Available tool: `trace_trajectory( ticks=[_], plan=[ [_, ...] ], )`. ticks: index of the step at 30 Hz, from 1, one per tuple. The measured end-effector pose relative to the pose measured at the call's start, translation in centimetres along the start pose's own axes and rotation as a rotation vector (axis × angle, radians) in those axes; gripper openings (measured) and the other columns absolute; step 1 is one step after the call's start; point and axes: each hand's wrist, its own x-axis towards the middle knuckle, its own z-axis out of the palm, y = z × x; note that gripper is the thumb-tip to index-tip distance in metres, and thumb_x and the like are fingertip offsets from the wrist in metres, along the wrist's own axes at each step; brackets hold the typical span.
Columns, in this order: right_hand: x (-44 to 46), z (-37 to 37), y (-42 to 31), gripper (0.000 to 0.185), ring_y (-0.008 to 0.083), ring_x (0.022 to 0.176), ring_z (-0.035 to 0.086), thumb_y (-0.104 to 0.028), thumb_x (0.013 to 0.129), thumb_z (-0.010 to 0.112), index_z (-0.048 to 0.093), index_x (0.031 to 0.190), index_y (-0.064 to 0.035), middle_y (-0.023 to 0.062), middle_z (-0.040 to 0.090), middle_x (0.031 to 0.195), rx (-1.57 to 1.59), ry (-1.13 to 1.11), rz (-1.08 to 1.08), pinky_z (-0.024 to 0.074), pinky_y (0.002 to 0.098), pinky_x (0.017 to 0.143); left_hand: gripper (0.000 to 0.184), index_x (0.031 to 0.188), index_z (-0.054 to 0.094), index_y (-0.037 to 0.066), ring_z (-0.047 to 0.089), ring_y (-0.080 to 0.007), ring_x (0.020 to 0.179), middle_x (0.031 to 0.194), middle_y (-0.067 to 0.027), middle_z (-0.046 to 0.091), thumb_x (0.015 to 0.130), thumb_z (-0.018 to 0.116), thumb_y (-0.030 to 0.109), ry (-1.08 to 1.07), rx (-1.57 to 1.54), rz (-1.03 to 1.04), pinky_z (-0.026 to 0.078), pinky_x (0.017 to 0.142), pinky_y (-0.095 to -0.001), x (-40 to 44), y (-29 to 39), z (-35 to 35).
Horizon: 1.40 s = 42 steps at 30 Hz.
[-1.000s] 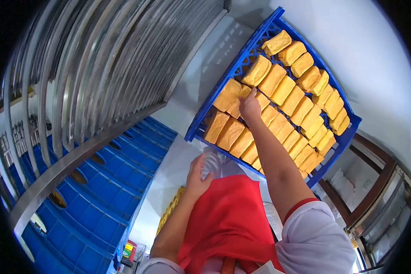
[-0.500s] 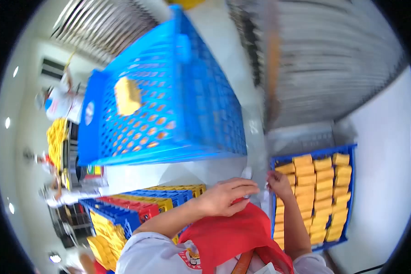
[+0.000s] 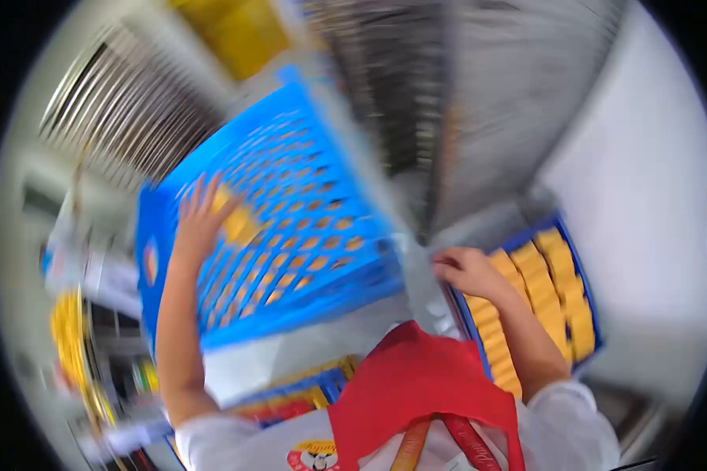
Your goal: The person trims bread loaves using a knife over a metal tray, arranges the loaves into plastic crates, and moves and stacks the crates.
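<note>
My left hand (image 3: 202, 220) reaches over the large blue crate (image 3: 322, 286), its fingers spread. A single yellow block-like pack (image 3: 239, 225) lies on the perforated blue surface, right beside that hand; the thumb overlaps it, and blur hides whether they touch. My right hand (image 3: 470, 272) is at the near left corner of a dark blue crate (image 3: 591, 310) holding rows of yellow packs (image 3: 534, 286). Its fingers are curled together, and what is in them, if anything, is hidden.
Stacked metal trays (image 3: 518, 86) stand ahead, with more metal racks (image 3: 126, 102) at the upper left. A yellow crate (image 3: 232, 35) sits beyond the blue one. Coloured crates (image 3: 291, 404) are low at the left. A person in white (image 3: 106, 275) is at the far left.
My left hand has moved from in front of my apron out to the yellow pack on the blue crate. My right hand stays near the dark blue crate's edge. The view has shifted.
</note>
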Motion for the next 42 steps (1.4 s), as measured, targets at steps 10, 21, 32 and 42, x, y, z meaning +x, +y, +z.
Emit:
trace_trajectory(
  ticks=[10, 21, 32, 42],
  plan=[
    [-21.7, 7.2, 13.0, 0.033, 0.0376, 0.094, 0.065, -0.030, 0.081, 0.060, 0.070, 0.099, -0.0051, 0.0197, 0.069, 0.096, -0.120, 0.309, 0.872, 0.0515, 0.0469, 0.082, 0.051, 0.122, 0.059, 0.002, 0.060, -0.0358, 0.105, 0.115, -0.0196, 0.064, 0.076, 0.072, 0.020, 0.274, -0.749, 0.285, 0.048, 0.089, -0.0466, 10.5, 2.5, -0.4],
    [-59.0, 7.8, 15.1, 0.025, 0.0392, 0.081, 0.065, -0.026, 0.081, 0.059, 0.069, 0.082, -0.0029, 0.0214, 0.067, 0.082, -0.240, 1.688, 1.449, 0.0523, 0.0464, 0.076, 0.053, 0.122, 0.058, 0.000, 0.060, -0.0296, 0.107, 0.118, -0.0166, 0.063, 0.073, 0.076, 0.012, 0.437, -1.059, 0.749, 0.047, 0.094, -0.0432, 12.2, 31.4, -21.3],
    [-86.0, 25.4, 13.5, 0.024, 0.0411, 0.093, 0.064, -0.020, 0.085, 0.054, 0.071, 0.086, -0.0019, 0.0249, 0.067, 0.093, -0.011, 1.965, 2.048, 0.0503, 0.0456, 0.086, 0.056, 0.122, 0.057, -0.002, 0.060, -0.0235, 0.109, 0.121, -0.0136, 0.062, 0.071, 0.081, 0.004, 0.001, -1.477, 1.656, 0.046, 0.099, -0.0398, -1.8, 57.9, -38.7],
    [-95.5, 31.3, 15.9, 0.028, 0.0392, 0.099, 0.061, -0.025, 0.087, 0.054, 0.070, 0.088, -0.0010, 0.0223, 0.065, 0.100, -0.078, 1.949, 2.122, 0.0484, 0.0468, 0.087, 0.060, 0.113, 0.059, 0.012, 0.056, -0.0327, 0.110, 0.115, -0.0094, 0.062, 0.057, 0.078, 0.005, 0.020, -0.874, 2.597, 0.040, 0.098, -0.0440, -37.2, 86.7, -40.4]
  ],
)
